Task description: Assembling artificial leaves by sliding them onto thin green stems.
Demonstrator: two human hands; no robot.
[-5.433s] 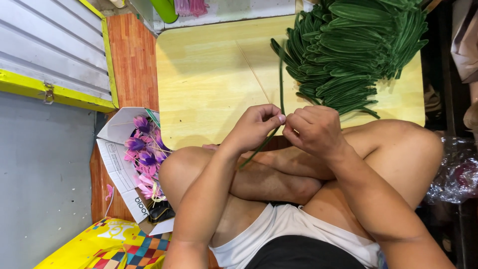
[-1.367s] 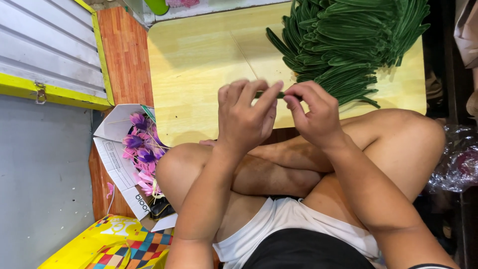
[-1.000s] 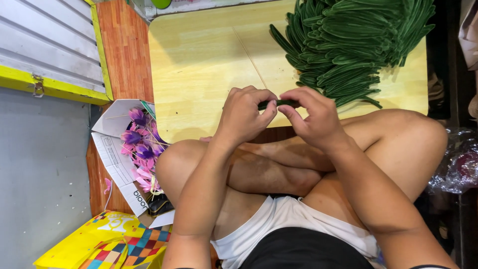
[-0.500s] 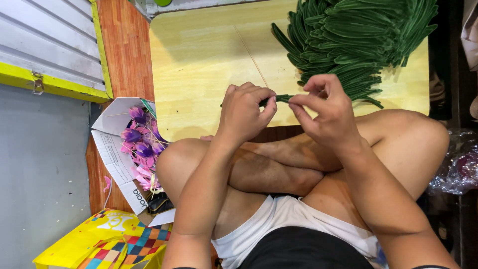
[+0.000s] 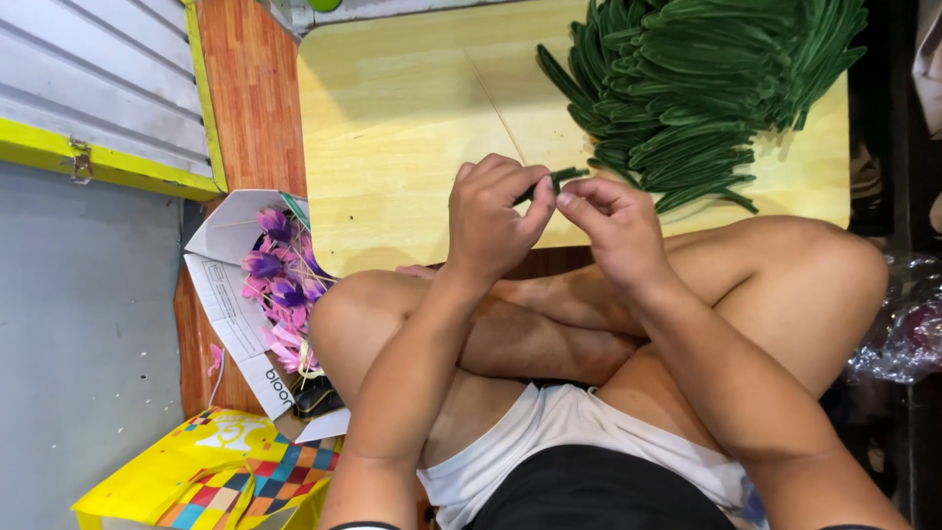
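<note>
Left hand and right hand both pinching one green stem between fingertips over the counter's near edge, stem pile far right, box of purple flowers left

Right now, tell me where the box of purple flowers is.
The box of purple flowers sits on the floor at lower left, beside the person's left knee and the low wooden table.

Count: my two hands, left and right, one green stem between them, one stem pile, one flower box, one yellow bag.
</note>
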